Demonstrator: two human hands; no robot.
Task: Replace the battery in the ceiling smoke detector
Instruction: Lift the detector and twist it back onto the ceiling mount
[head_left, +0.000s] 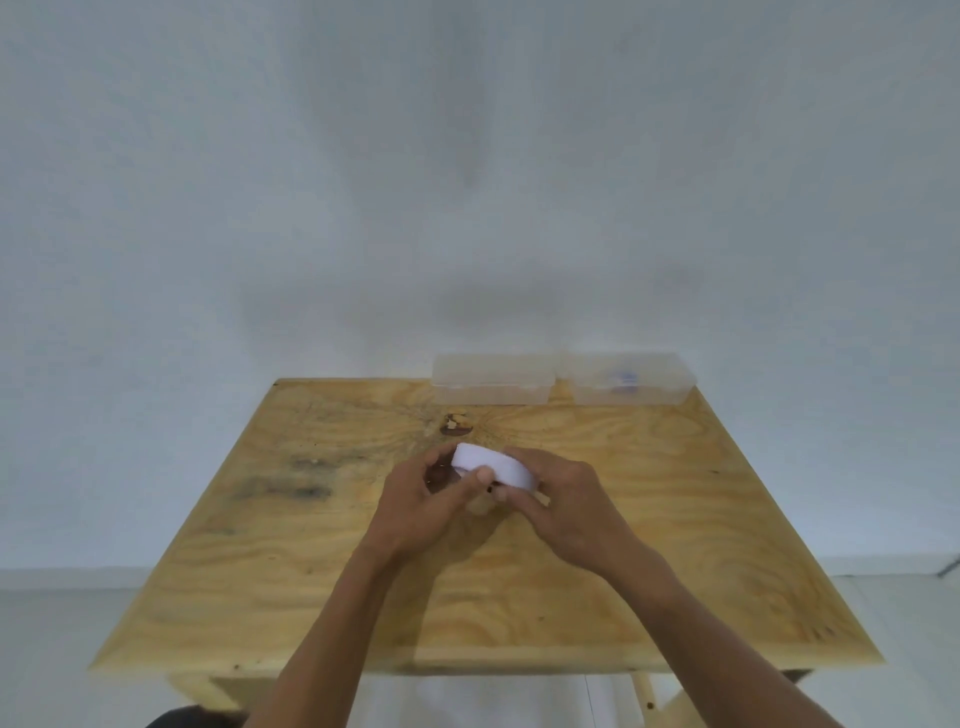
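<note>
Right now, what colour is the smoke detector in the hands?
White, seen in the head view: smoke detector.

A wooden bench (270, 571) carries two clear plastic boxes (492, 378) (629, 378) side by side along its far edge, toward the right corner.

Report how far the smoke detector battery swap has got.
Done: the white smoke detector is down over the wooden table. In hand: left hand and right hand grip it together, tilted. No battery is visible, so whether it is swapped cannot be told. Two clear plastic boxes sit at the far edge.
</note>
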